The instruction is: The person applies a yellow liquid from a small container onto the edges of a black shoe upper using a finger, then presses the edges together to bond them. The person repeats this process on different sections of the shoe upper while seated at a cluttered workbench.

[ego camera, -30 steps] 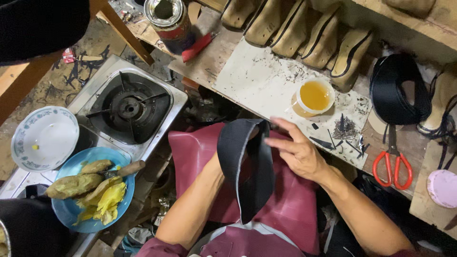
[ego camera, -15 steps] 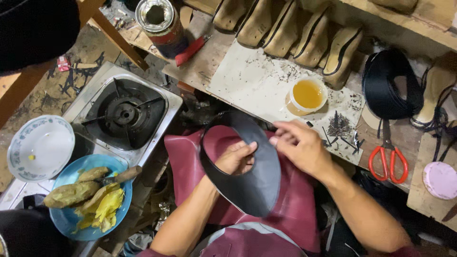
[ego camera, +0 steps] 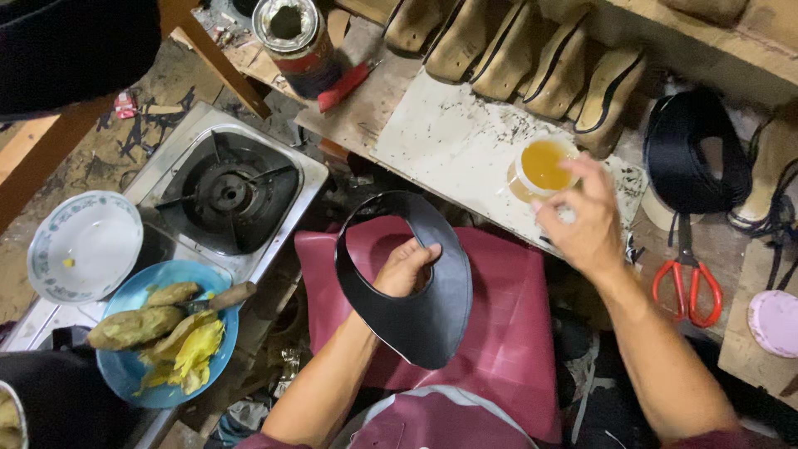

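Note:
My left hand (ego camera: 405, 268) grips a black leather shoe upper (ego camera: 420, 312), a curved piece with a large oval opening, held over the maroon sheet (ego camera: 507, 333) on my lap. My right hand (ego camera: 583, 220) is stretched out with fingers spread, just below and touching the rim of a small white cup of yellow glue (ego camera: 540, 166) that stands on the white work slab (ego camera: 453, 145). It holds nothing.
Several wooden shoe lasts (ego camera: 532, 62) line the back of the bench. A tin can (ego camera: 298, 41), red-handled scissors (ego camera: 686, 283), black coiled strips (ego camera: 694, 154) and a pink lid (ego camera: 775, 320) lie nearby. At left: gas stove (ego camera: 224, 191), white plate (ego camera: 83, 245), blue plate of food (ego camera: 162, 341).
My right hand let go of the black upper and reached up right to the glue cup. The left hand turned the upper flatter, its opening facing up.

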`<move>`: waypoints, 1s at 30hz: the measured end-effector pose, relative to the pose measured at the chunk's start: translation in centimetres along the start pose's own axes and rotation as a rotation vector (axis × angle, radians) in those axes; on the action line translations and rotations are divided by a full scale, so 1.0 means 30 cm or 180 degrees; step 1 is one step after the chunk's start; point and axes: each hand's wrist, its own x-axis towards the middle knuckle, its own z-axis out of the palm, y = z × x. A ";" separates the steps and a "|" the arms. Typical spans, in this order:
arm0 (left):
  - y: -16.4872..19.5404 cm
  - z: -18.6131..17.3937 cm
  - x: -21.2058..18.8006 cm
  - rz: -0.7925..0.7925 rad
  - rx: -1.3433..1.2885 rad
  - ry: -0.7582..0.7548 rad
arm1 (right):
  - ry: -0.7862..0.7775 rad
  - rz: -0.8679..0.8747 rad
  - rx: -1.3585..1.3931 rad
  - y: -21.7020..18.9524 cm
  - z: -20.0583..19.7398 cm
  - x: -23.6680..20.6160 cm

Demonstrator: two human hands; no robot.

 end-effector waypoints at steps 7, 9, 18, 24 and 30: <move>-0.049 0.043 0.028 0.0140 -0.0313 -0.0774 | -0.0767 -0.0459 0.1642 -0.184 0.014 -0.090; -0.058 0.050 0.023 0.0124 -0.0432 -0.0981 | -0.0718 -0.0392 0.1675 -0.193 0.032 -0.083; -0.053 0.020 0.008 0.0305 -0.0322 -0.1125 | -0.0967 -0.0481 0.2475 -0.143 0.089 -0.111; -0.053 0.013 0.029 0.0322 -0.0461 -0.1077 | -0.0882 -0.0326 0.2562 -0.151 0.107 -0.143; -0.023 0.013 0.039 0.0521 -0.0838 -0.0903 | -0.0695 -0.0094 0.2656 -0.202 0.071 -0.163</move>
